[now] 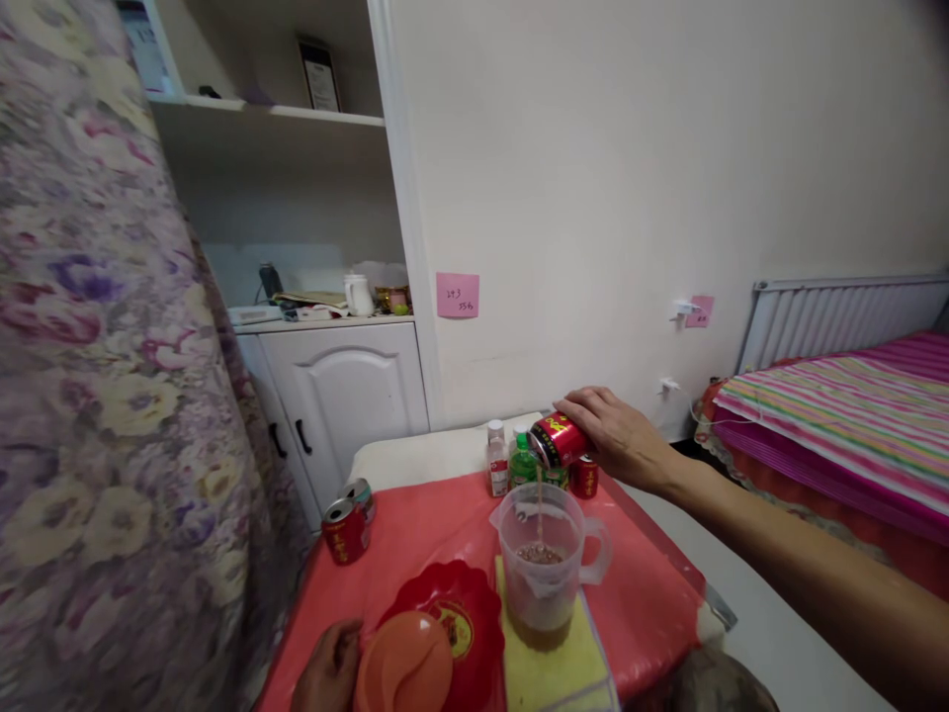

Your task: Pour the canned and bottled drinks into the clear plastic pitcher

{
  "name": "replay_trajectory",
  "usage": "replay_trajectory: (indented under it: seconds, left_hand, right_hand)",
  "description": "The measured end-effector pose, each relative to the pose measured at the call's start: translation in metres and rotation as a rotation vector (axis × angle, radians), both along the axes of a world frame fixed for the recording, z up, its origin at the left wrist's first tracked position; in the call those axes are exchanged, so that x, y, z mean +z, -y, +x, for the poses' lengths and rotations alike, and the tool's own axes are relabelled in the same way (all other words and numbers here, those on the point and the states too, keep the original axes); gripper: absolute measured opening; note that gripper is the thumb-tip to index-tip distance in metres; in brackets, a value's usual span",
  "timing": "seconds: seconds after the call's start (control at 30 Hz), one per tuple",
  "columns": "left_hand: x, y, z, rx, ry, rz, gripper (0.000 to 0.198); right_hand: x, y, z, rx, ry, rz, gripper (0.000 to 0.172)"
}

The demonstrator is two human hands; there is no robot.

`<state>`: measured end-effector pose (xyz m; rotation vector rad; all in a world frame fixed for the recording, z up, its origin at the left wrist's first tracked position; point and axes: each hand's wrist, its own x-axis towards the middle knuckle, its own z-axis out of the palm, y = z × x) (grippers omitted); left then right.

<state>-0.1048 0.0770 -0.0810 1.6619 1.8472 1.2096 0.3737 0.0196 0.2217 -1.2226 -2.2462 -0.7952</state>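
Note:
My right hand [619, 435] grips a red drink can [559, 439], tipped on its side over a clear plastic pitcher [547, 569]. A thin brown stream runs from the can into the pitcher, which holds some foamy brown liquid. The pitcher stands on a yellow cloth [553, 667] on the red tablecloth [415, 539]. My left hand [328, 667] sits at the near table edge, fingers curled against an orange lid [405, 665] that rests over a red dish [456, 613].
Two red cans [347, 524] stand at the table's left edge. Behind the pitcher are a small clear bottle [496, 460], a green bottle [523, 462] and another red can [584, 478]. A floral curtain [96, 396] hangs left, a white cabinet [341, 391] behind, a striped bed [837, 415] right.

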Motion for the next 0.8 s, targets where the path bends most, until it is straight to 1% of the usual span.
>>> replay_trajectory:
  seconds: [0.8]
  left_hand:
    - [-0.0034, -0.0009, -0.0014, -0.003, -0.002, -0.003, 0.03]
  right_hand:
    - [0.0089, 0.0006, -0.0065, 0.021, 0.093, 0.002, 0.041]
